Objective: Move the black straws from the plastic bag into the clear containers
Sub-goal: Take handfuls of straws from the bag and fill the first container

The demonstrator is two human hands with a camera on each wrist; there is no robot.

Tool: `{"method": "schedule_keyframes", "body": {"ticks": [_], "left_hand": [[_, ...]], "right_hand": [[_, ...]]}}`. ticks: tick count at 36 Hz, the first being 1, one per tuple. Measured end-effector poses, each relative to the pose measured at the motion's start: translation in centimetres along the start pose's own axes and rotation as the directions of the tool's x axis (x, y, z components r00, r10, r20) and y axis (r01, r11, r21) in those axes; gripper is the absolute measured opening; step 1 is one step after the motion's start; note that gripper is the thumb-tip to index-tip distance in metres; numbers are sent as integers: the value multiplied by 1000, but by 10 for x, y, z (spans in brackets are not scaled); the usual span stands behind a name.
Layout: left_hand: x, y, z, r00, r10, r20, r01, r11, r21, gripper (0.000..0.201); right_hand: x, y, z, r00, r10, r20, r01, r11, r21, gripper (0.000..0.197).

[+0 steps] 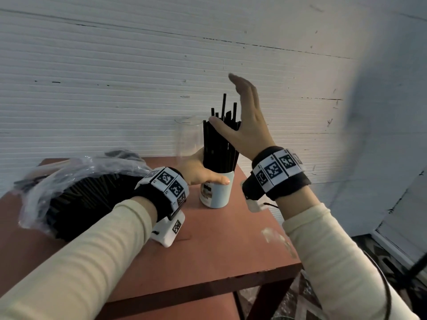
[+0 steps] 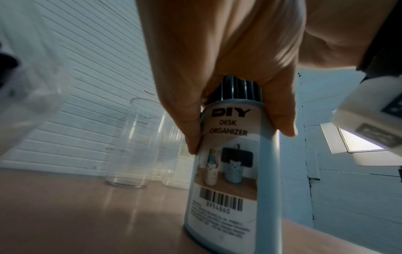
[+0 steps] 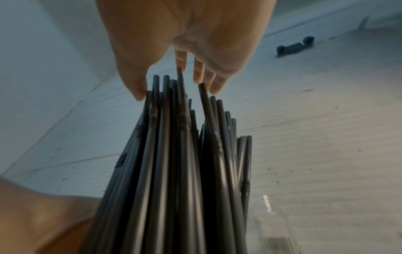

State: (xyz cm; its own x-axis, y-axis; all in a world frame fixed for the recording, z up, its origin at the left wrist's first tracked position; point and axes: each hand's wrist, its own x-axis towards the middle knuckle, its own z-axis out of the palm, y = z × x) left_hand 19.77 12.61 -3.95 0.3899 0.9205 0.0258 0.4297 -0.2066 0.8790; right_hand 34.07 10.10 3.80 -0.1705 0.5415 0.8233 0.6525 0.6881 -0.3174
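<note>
The setting is a plain utility or storage room: a small reddish-brown worktop stands against a scuffed white ribbed panel wall, with patterned flooring visible beyond the worktop's near right corner.

straws: black plastic, smooth, with a soft sheen
bag: thin clear plastic film, crinkled and glossy
cup: clear, smooth, shiny
tub: white, smooth, with a printed paper label
table: reddish-brown, matt
wall: white ribbed boards, scuffed
</note>
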Motion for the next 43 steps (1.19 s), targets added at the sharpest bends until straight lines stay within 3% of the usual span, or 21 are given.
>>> {"method": "schedule_keyframes", "body": {"ticks": [5, 9, 13, 16, 21, 27, 32, 38, 40, 43], "left_hand": [[-2, -1, 1, 1000, -4, -28, 4, 1000, 1, 119], [-3, 0, 1, 1000, 3, -23, -3, 1000, -6, 113], [-3, 1, 2, 999, -2, -39, 2, 1000, -10, 95], [-4, 2, 3, 998, -15, -60, 15, 1000, 2, 99], [-4, 3, 3, 999, -23, -42, 23, 1000, 1, 85], [-2, -1, 4, 999, -23, -45, 22, 1000, -6, 106], [-4, 4, 4, 999, -22, -25, 22, 1000, 16, 107], [-20, 9, -3, 995, -100, -25, 102, 988, 116, 127], [-29, 10, -8, 994, -112, -16, 113, 979, 170, 121], [-48, 10, -22, 991, -62, -119, 89, 969, 233, 104]], "right_hand": [[-4, 2, 7, 986, -37, 165, 65, 984, -166, 38], [-15, 3, 9, 989, -6, 148, 37, 978, -207, 33], [-12, 1, 4, 996, -43, 82, 59, 976, -209, 41], [-5, 1, 1, 991, 9, 131, 19, 977, -212, 54], [-6, -2, -4, 954, 163, 250, -113, 973, -203, 40], [-17, -2, -9, 972, 138, 189, -95, 971, -218, 44], [-22, -4, -13, 949, 154, 276, -86, 966, -242, 42], [-20, -15, -15, 978, 109, 178, -75, 979, -187, 45], [-20, -22, -13, 990, 68, 120, -51, 988, -144, 44], [-23, -37, -6, 999, 7, 40, -3, 996, -91, 40]]}}
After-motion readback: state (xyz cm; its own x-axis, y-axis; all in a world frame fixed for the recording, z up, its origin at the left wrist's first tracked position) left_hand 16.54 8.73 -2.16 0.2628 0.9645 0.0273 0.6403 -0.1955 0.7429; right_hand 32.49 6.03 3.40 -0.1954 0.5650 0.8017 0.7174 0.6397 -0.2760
